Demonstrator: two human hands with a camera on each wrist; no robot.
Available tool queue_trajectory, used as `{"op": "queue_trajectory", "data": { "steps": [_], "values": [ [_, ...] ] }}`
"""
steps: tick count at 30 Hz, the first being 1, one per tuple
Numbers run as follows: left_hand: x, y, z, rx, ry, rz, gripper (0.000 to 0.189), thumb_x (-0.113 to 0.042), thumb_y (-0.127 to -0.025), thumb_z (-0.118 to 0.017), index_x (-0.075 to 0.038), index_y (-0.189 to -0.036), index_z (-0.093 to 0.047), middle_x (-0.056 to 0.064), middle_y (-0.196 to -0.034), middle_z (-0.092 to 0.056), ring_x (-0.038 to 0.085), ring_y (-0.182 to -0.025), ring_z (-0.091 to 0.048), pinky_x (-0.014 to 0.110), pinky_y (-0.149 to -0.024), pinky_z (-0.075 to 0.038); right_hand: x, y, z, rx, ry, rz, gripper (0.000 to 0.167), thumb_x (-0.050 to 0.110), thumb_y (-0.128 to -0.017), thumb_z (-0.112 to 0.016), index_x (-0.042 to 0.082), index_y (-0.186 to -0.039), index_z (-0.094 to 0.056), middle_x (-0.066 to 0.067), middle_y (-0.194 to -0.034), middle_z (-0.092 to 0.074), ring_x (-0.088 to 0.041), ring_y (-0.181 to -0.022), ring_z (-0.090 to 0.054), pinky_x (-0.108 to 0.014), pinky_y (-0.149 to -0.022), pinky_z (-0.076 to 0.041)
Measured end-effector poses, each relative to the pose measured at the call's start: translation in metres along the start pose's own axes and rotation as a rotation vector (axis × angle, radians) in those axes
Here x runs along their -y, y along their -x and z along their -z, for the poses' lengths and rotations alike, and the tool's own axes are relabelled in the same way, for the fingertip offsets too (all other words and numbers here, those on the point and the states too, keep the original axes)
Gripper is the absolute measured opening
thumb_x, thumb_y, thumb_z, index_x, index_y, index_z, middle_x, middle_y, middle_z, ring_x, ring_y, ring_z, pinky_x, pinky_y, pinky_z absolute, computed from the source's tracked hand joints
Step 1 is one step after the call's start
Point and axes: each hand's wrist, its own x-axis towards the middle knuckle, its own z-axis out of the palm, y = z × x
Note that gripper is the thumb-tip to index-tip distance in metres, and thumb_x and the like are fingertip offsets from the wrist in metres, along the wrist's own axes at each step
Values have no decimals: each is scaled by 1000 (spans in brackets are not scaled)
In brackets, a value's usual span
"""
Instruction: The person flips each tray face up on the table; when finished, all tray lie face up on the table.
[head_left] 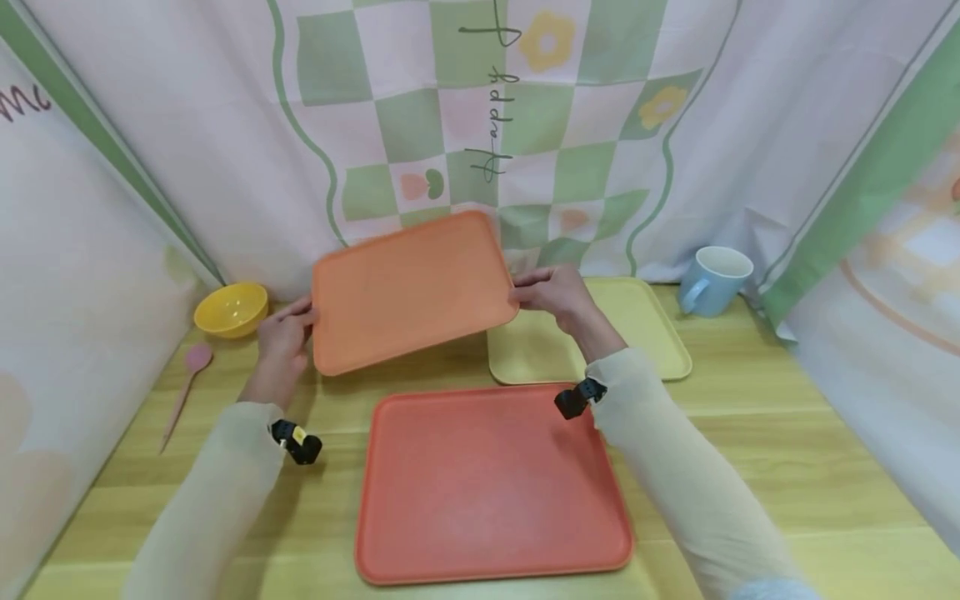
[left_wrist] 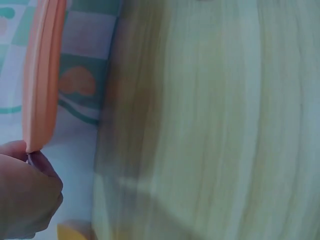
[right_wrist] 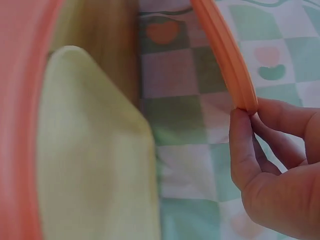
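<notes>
An orange tray (head_left: 412,292) is held up off the table, tilted, its right end higher than its left in the head view. My left hand (head_left: 283,342) pinches its left edge between thumb and fingers. At the opposite edge my right hand (head_left: 555,293) pinches the rim the same way. Both wrist views show the tray edge-on, with the left hand (left_wrist: 30,192) and the right hand (right_wrist: 280,160) each at one end. Below it a larger red tray (head_left: 495,483) lies flat near the front. Behind my right forearm lies a pale yellow tray (head_left: 645,333), partly covered by that arm.
A yellow bowl (head_left: 232,310) stands at the back left, with a pink spoon (head_left: 187,387) in front of it. At the back right stands a light blue mug (head_left: 716,282). A checkered curtain (head_left: 480,125) hangs right behind the wooden table (head_left: 750,467).
</notes>
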Motion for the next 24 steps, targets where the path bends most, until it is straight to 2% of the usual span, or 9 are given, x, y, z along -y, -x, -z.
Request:
{"op": "queue_trajectory", "data": {
  "steps": [2,4,7,11,16,19,20,21,24],
  "values": [
    [-3,-1,3,9,-14,20,45,7,-98,-61,-10,-139,-61,5,-143,-59,15,-124,-54,22,-101,-47,-6,-1,-4,8,-16,-23,33,-6,-90,-72,-15,-121,-67,-24,-113,-70,-10,-71,-71,-39,-88,-59],
    [-6,-3,6,9,-40,32,45,6,-98,-60,-11,-140,-61,4,-148,-55,14,-126,-52,23,-101,-46,-11,-2,-8,17,-31,-39,33,-7,-89,-72,-15,-120,-67,-24,-109,-72,-11,-71,-71,-43,-90,-58],
    [-8,-4,10,-1,-75,34,46,8,-98,-58,-10,-140,-61,3,-148,-54,14,-125,-52,20,-95,-48,-17,-4,-13,34,-26,-51,33,-7,-89,-73,-14,-120,-67,-24,-109,-71,-13,-74,-72,-49,-95,-54],
    [-10,-6,12,10,-135,24,51,12,-96,-53,-9,-143,-58,5,-148,-54,13,-124,-53,18,-84,-50,-22,-5,-16,62,-2,-58,35,-6,-90,-71,-14,-124,-65,-28,-118,-67,-17,-80,-72,-49,-96,-54],
    [-12,-11,18,46,-194,27,56,12,-98,-48,-10,-149,-50,5,-154,-47,12,-134,-47,21,-102,-45,-27,-7,-24,105,7,-73,36,-6,-91,-70,-14,-126,-63,-29,-119,-67,-19,-83,-73,-48,-94,-55],
    [-13,-12,25,47,-175,35,56,13,-98,-50,-9,-150,-48,6,-155,-45,13,-135,-47,21,-100,-47,-31,-9,-30,118,20,-78,35,-6,-91,-70,-14,-125,-64,-30,-115,-68,-22,-84,-74,-48,-94,-56],
    [-13,-12,27,36,-167,33,56,13,-97,-52,-7,-149,-49,5,-152,-50,14,-131,-51,20,-95,-50,-31,-9,-32,121,24,-79,35,-6,-91,-69,-15,-125,-63,-30,-115,-68,-24,-86,-74,-48,-94,-56],
    [-12,-12,30,26,-158,27,53,14,-96,-54,-8,-144,-56,4,-148,-54,15,-124,-55,19,-89,-52,-32,-8,-34,121,31,-81,35,-6,-91,-69,-15,-125,-63,-31,-114,-68,-26,-87,-74,-48,-93,-56],
    [-10,-13,37,-26,-145,1,38,15,-92,-61,-11,-114,-76,1,-117,-71,11,-98,-64,16,-70,-54,-34,-8,-41,124,52,-97,34,-6,-91,-70,-14,-124,-64,-30,-115,-67,-28,-90,-74,-46,-92,-57]
  ]
}}
